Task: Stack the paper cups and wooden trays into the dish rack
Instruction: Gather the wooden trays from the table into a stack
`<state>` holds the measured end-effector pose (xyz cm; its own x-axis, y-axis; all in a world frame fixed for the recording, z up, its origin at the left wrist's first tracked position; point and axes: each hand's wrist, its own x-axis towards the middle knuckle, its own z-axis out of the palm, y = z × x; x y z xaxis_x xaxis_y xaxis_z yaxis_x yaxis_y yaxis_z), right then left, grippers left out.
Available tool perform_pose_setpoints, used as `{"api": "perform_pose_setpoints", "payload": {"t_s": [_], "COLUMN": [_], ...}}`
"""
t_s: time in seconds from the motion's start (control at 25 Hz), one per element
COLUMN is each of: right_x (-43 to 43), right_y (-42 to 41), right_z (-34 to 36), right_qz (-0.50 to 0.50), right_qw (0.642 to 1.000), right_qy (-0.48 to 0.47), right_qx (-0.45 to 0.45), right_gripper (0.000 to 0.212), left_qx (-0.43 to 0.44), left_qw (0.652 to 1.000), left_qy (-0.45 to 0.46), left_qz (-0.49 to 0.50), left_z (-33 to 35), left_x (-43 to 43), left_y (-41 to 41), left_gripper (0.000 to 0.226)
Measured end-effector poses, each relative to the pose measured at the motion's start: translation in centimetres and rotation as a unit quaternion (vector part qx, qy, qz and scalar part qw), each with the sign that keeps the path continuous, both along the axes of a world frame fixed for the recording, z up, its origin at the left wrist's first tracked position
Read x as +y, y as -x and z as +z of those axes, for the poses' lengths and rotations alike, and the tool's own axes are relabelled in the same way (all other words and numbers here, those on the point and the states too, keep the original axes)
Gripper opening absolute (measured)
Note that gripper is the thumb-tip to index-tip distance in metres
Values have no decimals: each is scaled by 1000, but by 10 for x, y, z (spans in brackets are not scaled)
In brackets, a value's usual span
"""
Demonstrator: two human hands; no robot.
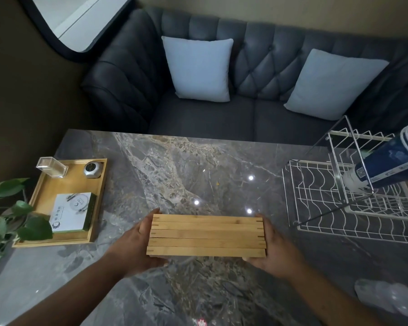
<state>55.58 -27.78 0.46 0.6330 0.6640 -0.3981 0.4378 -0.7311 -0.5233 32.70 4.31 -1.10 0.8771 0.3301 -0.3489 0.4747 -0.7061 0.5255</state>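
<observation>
- Table (pixel 174 165) first, since it's the biggest thing here: dark polished marble, so if the load drops it lands hard, and anything set down crooked will probably slide.
- Dish rack (pixel 353 208) sits out at 3 o'clock from the hands, well apart from them. White wire with upright dividers, so a wide bundle could catch on a wire going in and tip the whole light frame.
- Stack of wooden trays (pixel 206 235) is dead centre, held just above the table. Looks like five or so on edge, squeezed together only from the ends. Loosen the squeeze and I'd bet the middle ones slip out the bottom.
- Paper cups (pixel 386 161) are already nested and lying on their side in the rack at 2 o'clock. They lie across the slots, so swinging the trays in could knock them out.
- Left hand (pixel 137 243) clamps the left end, fingers pressed together flat against the wood, thumb side underneath as far as I can tell.
- Right hand (pixel 276 248) does the same on the right end, fingers together along the end; the fingertips are mostly hidden behind the trays.
</observation>
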Motion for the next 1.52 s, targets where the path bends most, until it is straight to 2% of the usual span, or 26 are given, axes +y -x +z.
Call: {"api": "perform_pose_setpoints", "payload": {"t_s": [0.04,0.16,0.24,0.36,0.56,0.8,1.04,1.12,1.2,1.28,1.32,1.36,1.44,1.52], "right_x": [0,1,0,1,42,139,147,141,134,128,125,122,116,111], "right_y": [0,2,0,-1,18,71,73,67,60,51,45,40,29,23], "right_z": [2,10,17,30,45,46,40,42,49,64,74,84,100,109], "right_qz": [0,8,10,32,200,243,234,224,188,101,45,-6,-70,-93], "right_qw": [1000,1000,1000,996,955,938,939,946,959,985,995,998,988,965], "right_qy": [4,4,13,41,105,138,110,90,73,31,-5,-44,-114,-165], "right_qx": [2,10,-5,-75,-194,-205,-227,-216,-198,-139,-90,-36,77,181], "right_gripper": [122,118,111,107,102,93,83,83,82,86,87,88,87,85], "left_qx": [1,-26,-25,-26,-33,-30,-34,-41,-57,-108,-135,-154,-154,-144], "left_qw": [1000,999,998,999,999,999,997,995,985,949,919,887,840,826], "left_qy": [9,25,31,25,25,27,44,51,61,130,207,298,455,515], "left_qz": [9,35,40,23,19,29,50,74,149,265,308,317,254,175], "left_z": [1,4,6,6,4,2,5,9,11,18,26,36,57,82], "left_x": [-1,-6,-6,-5,-6,-4,-6,-10,-14,-17,-17,-19,-26,-32], "left_y": [-1,-5,-7,-7,-7,-7,-6,-3,-1,-1,-3,-8,-22,-35], "left_gripper": [131,97,88,87,87,83,87,90,102,109,108,102,82,68]}}
